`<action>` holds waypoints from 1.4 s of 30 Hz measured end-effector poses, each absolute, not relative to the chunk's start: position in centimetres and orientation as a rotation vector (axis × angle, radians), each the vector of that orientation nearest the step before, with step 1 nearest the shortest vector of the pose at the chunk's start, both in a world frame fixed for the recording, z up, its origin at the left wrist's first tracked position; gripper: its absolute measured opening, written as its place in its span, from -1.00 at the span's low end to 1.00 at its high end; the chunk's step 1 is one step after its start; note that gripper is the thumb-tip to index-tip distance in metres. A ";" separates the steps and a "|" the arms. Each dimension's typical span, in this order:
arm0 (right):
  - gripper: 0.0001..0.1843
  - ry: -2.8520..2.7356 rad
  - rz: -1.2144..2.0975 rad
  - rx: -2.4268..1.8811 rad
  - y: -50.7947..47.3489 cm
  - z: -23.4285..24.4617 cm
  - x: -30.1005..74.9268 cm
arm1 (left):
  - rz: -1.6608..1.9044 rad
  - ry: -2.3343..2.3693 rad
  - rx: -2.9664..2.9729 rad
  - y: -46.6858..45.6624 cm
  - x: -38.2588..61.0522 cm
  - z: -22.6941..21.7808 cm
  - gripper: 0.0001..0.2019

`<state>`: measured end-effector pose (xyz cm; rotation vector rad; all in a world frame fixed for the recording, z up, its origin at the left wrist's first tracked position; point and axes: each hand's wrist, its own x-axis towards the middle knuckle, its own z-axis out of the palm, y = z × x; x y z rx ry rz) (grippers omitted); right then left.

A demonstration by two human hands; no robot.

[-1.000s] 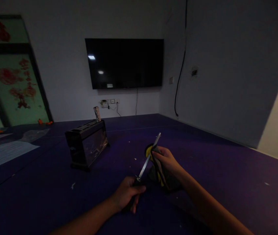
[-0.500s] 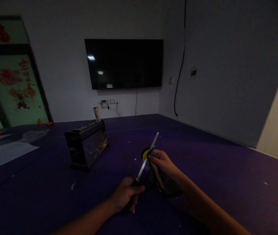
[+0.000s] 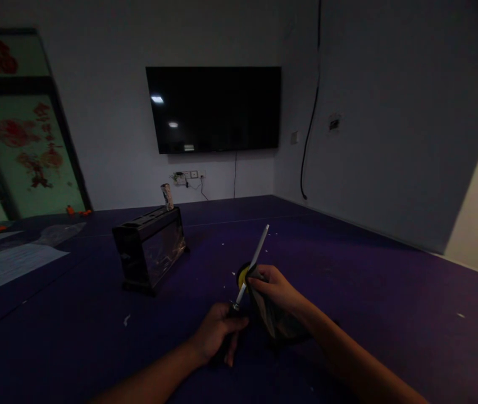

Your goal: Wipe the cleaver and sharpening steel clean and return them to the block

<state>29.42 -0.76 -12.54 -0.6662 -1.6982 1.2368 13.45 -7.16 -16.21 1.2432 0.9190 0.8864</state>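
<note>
My left hand (image 3: 217, 331) is closed around the black handle of a sharpening steel (image 3: 260, 246), whose slim grey rod slants up and to the right, away from me. With thumb and fingers, my right hand (image 3: 276, 287) pinches a dark cloth (image 3: 270, 317) against the middle of the rod. The cloth hangs down below that hand, its lower part lost in shadow. A yellow round patch with a dark rim (image 3: 242, 276) shows at the cloth's left side, beside the rod. The rod's tip sticks out beyond the cloth.
On the purple surface (image 3: 348, 292), a black knife block with a see-through side (image 3: 162, 247) stands to the left, a patterned handle (image 3: 167, 196) rising from its top. A printed sheet (image 3: 15, 265) and clear plastic (image 3: 59, 233) lie farther left. Small white scraps are scattered about.
My right hand and the cloth have slid a little down the rod, toward the handle. The rod's tip has tilted slightly left. My left hand has stayed put.
</note>
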 end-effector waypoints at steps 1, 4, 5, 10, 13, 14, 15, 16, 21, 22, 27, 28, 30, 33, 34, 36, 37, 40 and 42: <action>-0.76 -1.708 1.233 -0.667 -0.8 -12.6 29.4 | 0.890 0.918 1.241 -7.2 13.5 -16.2 -0.64; -0.75 -1.726 1.235 -0.656 -1.0 -12.6 29.2 | 0.905 0.913 1.231 -7.2 13.5 -16.2 -0.64; -0.76 -1.732 1.235 -0.652 -1.1 -12.6 29.1 | 0.910 0.913 1.228 -7.2 13.5 -16.2 -0.64; -0.78 -1.758 1.240 -0.655 -1.4 -12.7 28.9 | 0.919 0.922 1.225 -7.1 13.5 -16.2 -0.64; -0.80 -1.760 1.250 -0.661 -1.4 -12.6 28.9 | 0.925 0.924 1.227 -7.1 13.5 -16.4 -0.64; -0.80 -1.767 1.246 -0.659 -1.4 -12.6 28.9 | 0.922 0.925 1.225 -7.1 13.5 -16.4 -0.64; -0.80 -1.774 1.238 -0.656 -1.5 -12.6 28.9 | 0.918 0.926 1.222 -7.1 13.5 -16.4 -0.65; -0.80 -1.780 1.231 -0.652 -1.5 -12.6 28.9 | 0.914 0.927 1.220 -7.1 13.6 -16.4 -0.65; -0.81 -1.784 1.251 -0.642 -1.6 -12.6 28.8 | 0.922 0.944 1.217 -7.2 13.6 -16.2 -0.67; -0.81 -1.789 1.259 -0.644 -1.6 -12.6 28.8 | 0.925 0.943 1.219 -7.2 13.6 -16.2 -0.67; -0.81 -1.828 1.234 -0.685 -1.6 -12.8 28.7 | 0.940 0.913 1.230 -7.0 13.6 -16.5 -0.70; -0.81 -1.838 1.225 -0.688 -1.7 -12.8 28.7 | 0.943 0.904 1.232 -6.9 13.6 -16.6 -0.72; -0.81 -1.855 1.212 -0.688 -1.7 -12.8 28.7 | 0.948 0.894 1.232 -6.9 13.6 -16.6 -0.73; -0.83 -1.869 1.203 -0.700 -1.8 -12.8 28.6 | 0.961 0.910 1.223 -6.9 13.7 -16.6 -0.73; -0.83 -1.871 1.197 -0.706 -1.8 -12.8 28.6 | 0.961 0.918 1.219 -6.9 13.7 -16.5 -0.74; -0.84 -1.875 1.182 -0.713 -1.8 -12.8 28.6 | 0.955 0.932 1.212 -6.9 13.7 -16.5 -0.75; -0.84 -1.875 1.176 -0.715 -1.8 -12.8 28.6 | 0.952 0.937 1.209 -6.9 13.7 -16.5 -0.76; -0.84 -1.870 1.194 -0.716 -1.8 -12.7 28.6 | 0.955 0.946 1.210 -6.9 13.7 -16.5 -0.76; -0.84 -1.866 1.212 -0.727 -1.8 -12.6 28.6 | 0.956 0.937 1.217 -6.9 13.7 -16.6 -0.75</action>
